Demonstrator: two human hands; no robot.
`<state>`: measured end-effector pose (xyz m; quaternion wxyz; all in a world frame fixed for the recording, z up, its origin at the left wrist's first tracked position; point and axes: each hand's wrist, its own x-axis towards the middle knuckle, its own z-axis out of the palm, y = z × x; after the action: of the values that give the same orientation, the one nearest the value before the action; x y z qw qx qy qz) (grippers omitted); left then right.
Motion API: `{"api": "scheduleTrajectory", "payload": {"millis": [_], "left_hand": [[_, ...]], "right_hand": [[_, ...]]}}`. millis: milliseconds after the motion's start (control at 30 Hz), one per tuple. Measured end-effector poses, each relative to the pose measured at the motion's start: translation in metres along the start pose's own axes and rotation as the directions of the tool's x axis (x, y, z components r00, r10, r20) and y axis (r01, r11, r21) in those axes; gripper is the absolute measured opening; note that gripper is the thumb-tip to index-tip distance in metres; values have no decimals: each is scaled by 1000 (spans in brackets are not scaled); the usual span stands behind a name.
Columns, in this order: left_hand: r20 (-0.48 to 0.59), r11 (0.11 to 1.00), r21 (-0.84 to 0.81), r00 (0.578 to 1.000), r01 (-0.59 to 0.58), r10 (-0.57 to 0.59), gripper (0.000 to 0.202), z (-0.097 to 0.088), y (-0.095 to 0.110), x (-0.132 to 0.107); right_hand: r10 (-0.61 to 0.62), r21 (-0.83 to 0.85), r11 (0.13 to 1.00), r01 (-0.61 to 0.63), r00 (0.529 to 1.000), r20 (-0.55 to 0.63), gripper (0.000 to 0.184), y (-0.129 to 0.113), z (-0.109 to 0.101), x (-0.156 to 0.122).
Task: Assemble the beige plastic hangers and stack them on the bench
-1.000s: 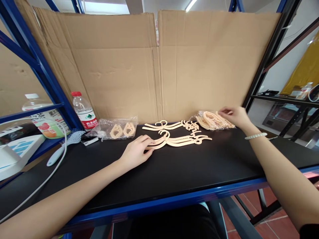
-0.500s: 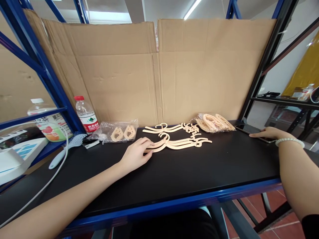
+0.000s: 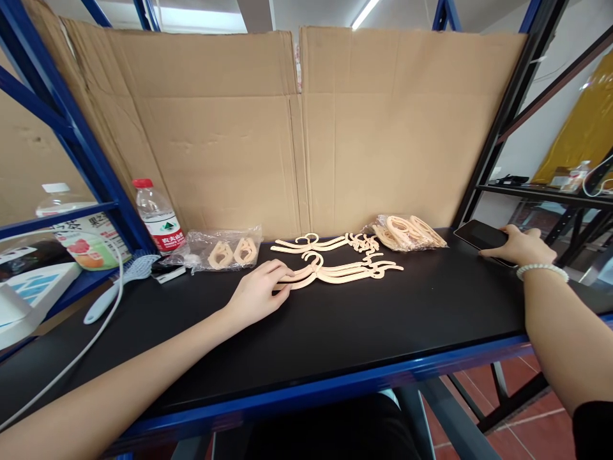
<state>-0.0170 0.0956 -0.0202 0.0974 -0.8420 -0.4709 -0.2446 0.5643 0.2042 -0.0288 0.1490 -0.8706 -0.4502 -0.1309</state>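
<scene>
In the middle of the black tabletop lie beige clothes hangers (image 3: 345,275), placed close together with their hooks pointing away from me. The fingers and thumb of my left hand (image 3: 258,291) close around their left ends, which the hand partly hides. Behind them is another beige hanger group (image 3: 325,245), with small curly beige pieces (image 3: 363,243) by its right end. At the far right, my right hand (image 3: 522,247), with a beaded bracelet at the wrist, grips the near right part of a dark phone (image 3: 480,234) across its edges.
Clear plastic bags with beige pieces lie at the back left (image 3: 218,250) and back right (image 3: 409,232). A red-capped water bottle (image 3: 159,220), a pale blue brush (image 3: 117,291) and a white cable (image 3: 90,350) are on the left. Cardboard (image 3: 230,140) stands behind the table.
My right hand has shifted from pointing a finger onto the phone to grasping it, and the phone shows more of its screen. My left hand stays at the hangers. The view has shifted slightly.
</scene>
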Motion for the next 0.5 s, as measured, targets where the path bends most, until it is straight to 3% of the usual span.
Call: {"api": "scheduleTrajectory", "payload": {"millis": [100,500], "left_hand": [[-4,1000,-2,1000,-4,4,21,0,0,0],[-5,1000,0,1000,-18,18,21,1,-2,0]], "right_hand": [[9,36,999,-11,997,73,75,-4,-4,-6],[3,0,1000,-3,998,63,71,-14,-12,-15]]}}
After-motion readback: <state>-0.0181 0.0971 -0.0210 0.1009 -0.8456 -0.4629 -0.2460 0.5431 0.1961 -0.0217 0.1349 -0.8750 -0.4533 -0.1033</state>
